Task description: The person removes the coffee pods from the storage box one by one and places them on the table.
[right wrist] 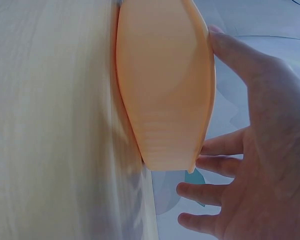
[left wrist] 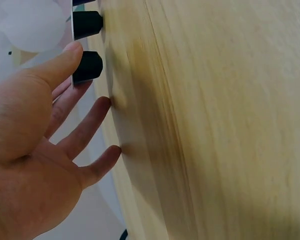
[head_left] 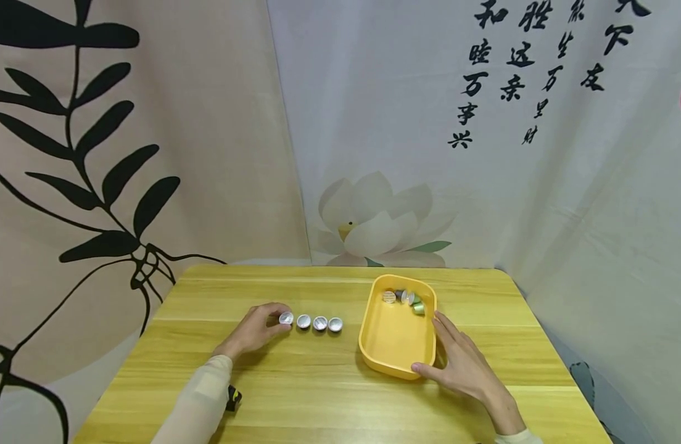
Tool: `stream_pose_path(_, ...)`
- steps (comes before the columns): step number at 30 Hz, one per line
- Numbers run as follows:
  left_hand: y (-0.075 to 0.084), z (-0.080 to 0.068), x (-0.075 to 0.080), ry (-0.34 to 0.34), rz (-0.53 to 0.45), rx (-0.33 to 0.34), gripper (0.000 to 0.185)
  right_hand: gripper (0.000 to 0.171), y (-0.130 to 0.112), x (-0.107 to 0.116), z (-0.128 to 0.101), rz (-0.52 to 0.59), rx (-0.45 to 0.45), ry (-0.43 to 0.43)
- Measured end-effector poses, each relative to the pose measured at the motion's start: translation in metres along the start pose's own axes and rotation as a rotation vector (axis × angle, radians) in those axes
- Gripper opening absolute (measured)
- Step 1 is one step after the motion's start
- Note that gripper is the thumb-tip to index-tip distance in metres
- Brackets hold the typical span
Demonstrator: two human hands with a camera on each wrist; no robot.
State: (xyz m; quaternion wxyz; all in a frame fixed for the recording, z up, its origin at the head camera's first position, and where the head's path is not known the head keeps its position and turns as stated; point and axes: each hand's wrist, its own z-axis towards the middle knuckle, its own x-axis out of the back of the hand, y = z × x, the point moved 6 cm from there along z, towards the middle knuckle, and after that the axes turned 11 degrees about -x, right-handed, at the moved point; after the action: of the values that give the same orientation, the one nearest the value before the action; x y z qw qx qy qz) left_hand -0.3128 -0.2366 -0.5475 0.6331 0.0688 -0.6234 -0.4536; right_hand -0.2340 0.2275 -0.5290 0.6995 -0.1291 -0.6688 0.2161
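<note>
Left grip (head_left: 255, 330) rests on the worktop (head_left: 296, 394) with its fingers curled about the end capsule (head_left: 286, 318) of a row of four, thumb and forefinger pinching its dark body while the other fingers stand spread on the wood, as the left wrist view shows. Just to the right of that hand the other three capsules (head_left: 320, 323) sit foil-up in a straight line, close together but apart. To set this one well, I judge it should be lowered square, foil up, level with its neighbours and with the same gap, then released by opening thumb and finger straight apart so that nothing drags or tips. Lifting the hand upward rather than sweeping sideways would keep the sleeve off the row. Further right, well apart from the row, lies the yellow tray (head_left: 374, 320), with a few more capsules (head_left: 404, 298) heaped in its far corner, some on their sides. Right grip (head_left: 461, 364) lies open beside it, fingers straight along the tray's right wall and thumb against the near corner; it holds nothing but steadies the tray. Keeping that light pressure should stop the tray from sliding when a capsule is picked out of it.
</note>
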Motion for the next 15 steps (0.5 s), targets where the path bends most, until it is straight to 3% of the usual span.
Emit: stream_pose_path(15, 0.0010, -0.0016, -0.0018, 0.009, 0.036, 0.030, 0.024, 0.120, -0.0014, 0.0008, -0.0009, 0.002, -0.005, -0.001)
